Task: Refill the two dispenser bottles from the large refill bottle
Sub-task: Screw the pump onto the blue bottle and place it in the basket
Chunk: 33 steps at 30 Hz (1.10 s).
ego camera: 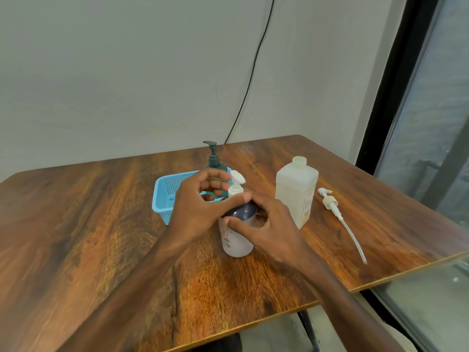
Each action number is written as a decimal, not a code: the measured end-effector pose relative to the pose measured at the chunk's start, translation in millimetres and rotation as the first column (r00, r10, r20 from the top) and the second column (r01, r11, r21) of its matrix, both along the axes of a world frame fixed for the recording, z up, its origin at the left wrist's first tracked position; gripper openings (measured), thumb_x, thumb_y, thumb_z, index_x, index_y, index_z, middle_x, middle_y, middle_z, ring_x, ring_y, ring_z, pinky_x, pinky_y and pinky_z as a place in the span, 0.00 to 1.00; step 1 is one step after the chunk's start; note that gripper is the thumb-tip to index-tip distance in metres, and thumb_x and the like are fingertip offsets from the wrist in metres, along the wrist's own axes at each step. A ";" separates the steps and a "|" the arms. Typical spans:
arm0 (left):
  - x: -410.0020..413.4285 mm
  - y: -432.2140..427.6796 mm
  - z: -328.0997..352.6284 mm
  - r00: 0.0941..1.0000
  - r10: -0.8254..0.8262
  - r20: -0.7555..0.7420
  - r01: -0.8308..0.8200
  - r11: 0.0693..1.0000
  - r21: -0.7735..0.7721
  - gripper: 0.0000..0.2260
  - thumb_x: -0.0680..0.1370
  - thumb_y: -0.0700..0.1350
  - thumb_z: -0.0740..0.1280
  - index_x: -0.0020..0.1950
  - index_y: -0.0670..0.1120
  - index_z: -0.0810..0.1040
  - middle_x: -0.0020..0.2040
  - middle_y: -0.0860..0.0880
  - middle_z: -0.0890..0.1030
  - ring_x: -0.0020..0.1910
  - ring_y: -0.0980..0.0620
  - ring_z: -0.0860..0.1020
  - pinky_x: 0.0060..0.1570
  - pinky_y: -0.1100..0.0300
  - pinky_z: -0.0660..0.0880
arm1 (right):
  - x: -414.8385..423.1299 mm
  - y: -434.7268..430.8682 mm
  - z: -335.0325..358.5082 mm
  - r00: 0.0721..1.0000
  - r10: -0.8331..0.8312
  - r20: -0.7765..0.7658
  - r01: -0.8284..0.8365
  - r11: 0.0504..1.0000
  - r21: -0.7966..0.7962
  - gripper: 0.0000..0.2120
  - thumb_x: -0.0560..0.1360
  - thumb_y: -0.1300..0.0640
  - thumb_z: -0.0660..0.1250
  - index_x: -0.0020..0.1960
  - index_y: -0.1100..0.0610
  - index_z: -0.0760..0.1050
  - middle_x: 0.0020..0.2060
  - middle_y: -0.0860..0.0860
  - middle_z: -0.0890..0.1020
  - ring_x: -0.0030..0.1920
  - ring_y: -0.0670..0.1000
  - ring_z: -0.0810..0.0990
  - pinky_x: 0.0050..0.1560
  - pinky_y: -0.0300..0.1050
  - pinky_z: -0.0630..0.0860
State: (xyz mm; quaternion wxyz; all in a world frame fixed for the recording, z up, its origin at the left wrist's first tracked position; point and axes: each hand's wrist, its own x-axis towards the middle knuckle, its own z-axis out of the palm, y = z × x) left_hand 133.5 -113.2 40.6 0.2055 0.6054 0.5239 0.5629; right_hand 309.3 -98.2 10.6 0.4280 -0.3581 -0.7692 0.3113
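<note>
- Wide bare counter (88, 237) on the left and near side; its right edge runs close past a loose pump (337, 214) lying flat.
- Refill bottle (297, 191) stands uncapped, just right of the hands.
- White bottle (237, 240) upright mid-counter, dark shoulder, white pump on top.
- Left hand (200, 209) grips its pump collar; right hand (266, 224) pinches the shoulder.
- Green bottle (214, 158) stands in a blue basket (165, 199) behind.

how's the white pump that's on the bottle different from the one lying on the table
The fitted pump stands upright on the dispenser bottle, its tube hidden; the loose pump lies flat on the table, its long tube exposed. Both hands grip around the fitted one; nothing touches the loose one. Both are white.
</note>
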 end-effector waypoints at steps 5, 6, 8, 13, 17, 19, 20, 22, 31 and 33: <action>-12.2 -1.3 0.2 0.981 -0.191 -0.018 0.189 0.978 -0.089 0.24 0.73 0.47 0.79 0.68 0.50 0.79 0.57 0.55 0.87 0.61 0.55 0.83 0.62 0.46 0.81 | -0.9 -0.9 1.0 1.000 0.001 0.003 -0.001 1.000 0.002 0.28 0.72 0.45 0.76 0.68 0.40 0.70 0.57 0.29 0.77 0.58 0.30 0.76 0.55 0.27 0.75; -10.4 -1.7 -0.7 0.973 -0.226 -0.039 0.221 0.970 -0.105 0.24 0.74 0.45 0.76 0.70 0.49 0.78 0.60 0.55 0.86 0.64 0.55 0.82 0.64 0.46 0.79 | -1.3 -1.6 1.7 1.000 0.006 -0.004 -0.006 1.000 -0.001 0.27 0.72 0.45 0.76 0.68 0.42 0.72 0.57 0.30 0.78 0.58 0.31 0.77 0.54 0.28 0.75; -1.9 -1.9 -3.0 0.962 -0.258 -0.087 0.246 0.961 -0.126 0.26 0.74 0.47 0.73 0.72 0.49 0.76 0.63 0.58 0.84 0.67 0.60 0.79 0.65 0.53 0.78 | -1.9 -2.6 2.5 1.000 0.013 -0.018 -0.013 1.000 0.001 0.26 0.73 0.46 0.76 0.69 0.46 0.75 0.58 0.34 0.81 0.59 0.35 0.79 0.55 0.31 0.77; 13.7 -2.6 -3.4 0.992 0.091 -0.087 -0.090 0.996 0.011 0.26 0.66 0.62 0.81 0.59 0.55 0.80 0.50 0.60 0.84 0.50 0.67 0.80 0.43 0.73 0.75 | -0.1 -1.6 0.5 1.000 -0.010 -0.001 0.010 1.000 -0.020 0.19 0.73 0.45 0.76 0.62 0.45 0.76 0.48 0.31 0.80 0.54 0.34 0.79 0.48 0.30 0.76; 8.3 -3.1 -1.8 0.998 0.056 -0.021 -0.055 0.998 0.031 0.18 0.65 0.53 0.84 0.51 0.54 0.83 0.44 0.58 0.86 0.46 0.64 0.84 0.41 0.71 0.77 | -0.4 -0.3 -1.8 1.000 -0.010 0.010 0.010 1.000 -0.005 0.25 0.72 0.43 0.76 0.67 0.45 0.75 0.56 0.33 0.80 0.58 0.32 0.77 0.53 0.28 0.75; 1.4 -1.8 -0.9 0.999 -0.008 -0.041 0.010 1.000 0.030 0.17 0.68 0.50 0.84 0.53 0.53 0.83 0.47 0.57 0.87 0.48 0.60 0.85 0.44 0.66 0.80 | -0.6 1.6 -3.2 1.000 -0.010 0.014 0.010 1.000 0.007 0.31 0.72 0.41 0.75 0.72 0.47 0.73 0.63 0.38 0.80 0.62 0.35 0.77 0.58 0.32 0.77; -1.6 -1.3 0.3 0.997 -0.040 -0.060 0.042 0.999 0.030 0.17 0.69 0.48 0.83 0.54 0.54 0.83 0.48 0.57 0.87 0.50 0.59 0.85 0.46 0.66 0.81 | -0.9 1.3 -2.8 1.000 -0.012 0.014 0.012 1.000 0.011 0.34 0.72 0.40 0.75 0.74 0.47 0.71 0.66 0.39 0.79 0.63 0.37 0.77 0.60 0.34 0.77; -5.4 -0.7 2.7 0.992 -0.094 -0.086 0.096 0.995 0.020 0.17 0.71 0.44 0.82 0.55 0.57 0.82 0.51 0.58 0.87 0.52 0.60 0.84 0.46 0.69 0.78 | -1.3 -0.3 -1.0 1.000 -0.011 0.016 0.011 1.000 0.005 0.36 0.72 0.41 0.75 0.76 0.47 0.68 0.68 0.39 0.77 0.65 0.38 0.76 0.62 0.35 0.76; 2.7 -6.4 -1.8 0.989 0.079 -0.124 -0.069 0.994 0.083 0.16 0.66 0.61 0.79 0.51 0.59 0.84 0.45 0.64 0.86 0.47 0.64 0.83 0.42 0.68 0.75 | 0.1 1.5 -4.4 0.999 -0.023 0.044 0.024 1.000 -0.017 0.28 0.72 0.41 0.74 0.70 0.44 0.73 0.63 0.36 0.79 0.62 0.34 0.75 0.55 0.24 0.73; 0.7 -6.0 3.2 0.986 0.052 -0.160 -0.044 0.998 0.051 0.16 0.66 0.61 0.79 0.51 0.61 0.85 0.45 0.63 0.87 0.46 0.63 0.83 0.42 0.63 0.78 | 0.3 2.7 -4.3 0.998 -0.025 0.050 0.026 1.000 -0.013 0.32 0.72 0.39 0.74 0.73 0.45 0.71 0.66 0.38 0.78 0.62 0.35 0.75 0.56 0.24 0.73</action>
